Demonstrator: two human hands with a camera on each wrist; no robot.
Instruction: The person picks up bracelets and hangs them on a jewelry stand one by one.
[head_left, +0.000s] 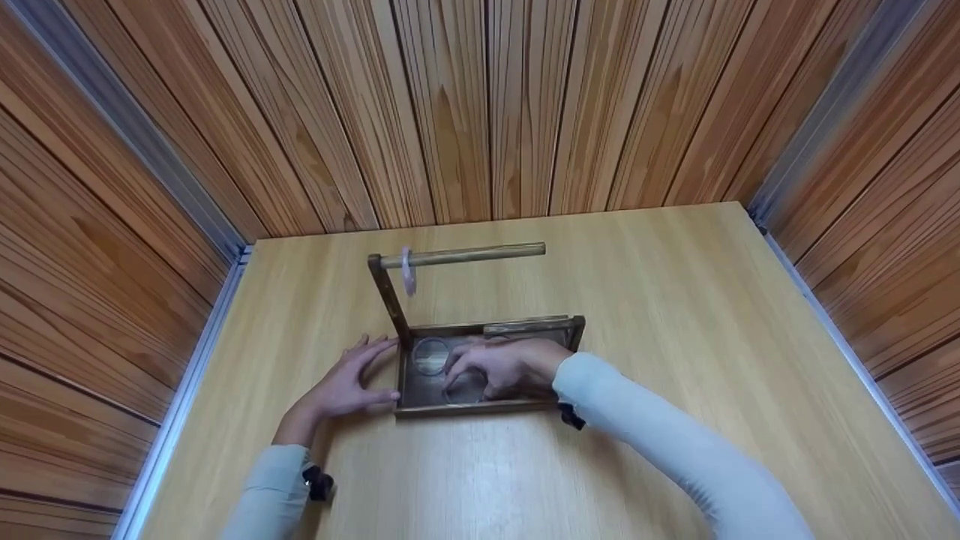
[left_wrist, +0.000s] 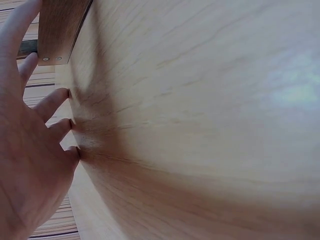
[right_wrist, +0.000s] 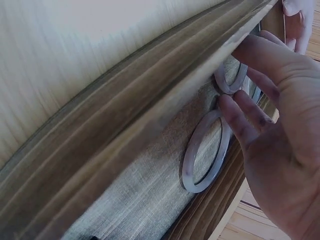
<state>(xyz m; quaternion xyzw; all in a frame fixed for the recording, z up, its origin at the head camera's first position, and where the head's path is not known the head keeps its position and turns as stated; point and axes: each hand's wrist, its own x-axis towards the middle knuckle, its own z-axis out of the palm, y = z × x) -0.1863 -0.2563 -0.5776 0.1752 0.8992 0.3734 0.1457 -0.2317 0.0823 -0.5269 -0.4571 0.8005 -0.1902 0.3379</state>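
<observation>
So we've got 3 plank walls round 1 table (head_left: 480, 480). Far L: 1 sleeve, then the L hand (head_left: 352, 382), fingers spread wide, nothing in its grip, thumb touching the L end of 1 wood tray (head_left: 421, 394), which sits abt mid-table. Next, 1 post (head_left: 391, 304) up from the tray's back L corner w/ 1 rod (head_left: 480, 255) going R off its top. 1 pale ring (head_left: 409, 281) hangs on the rod, near the post.

We count 3 more rings down in the tray: 1 on the L (head_left: 415, 357), 1 at the R hand (head_left: 510, 365), and 1 closer to that wrist (right_wrist: 190, 162), seen in the R wrist view. So 4 total. R hand's half closed, fingers + thumb curled abt the middle ring (right_wrist: 221, 84); can't tell how firm. 1 slat (head_left: 529, 327) along the back rim, R side, then the 2nd sleeve (head_left: 660, 427).
</observation>
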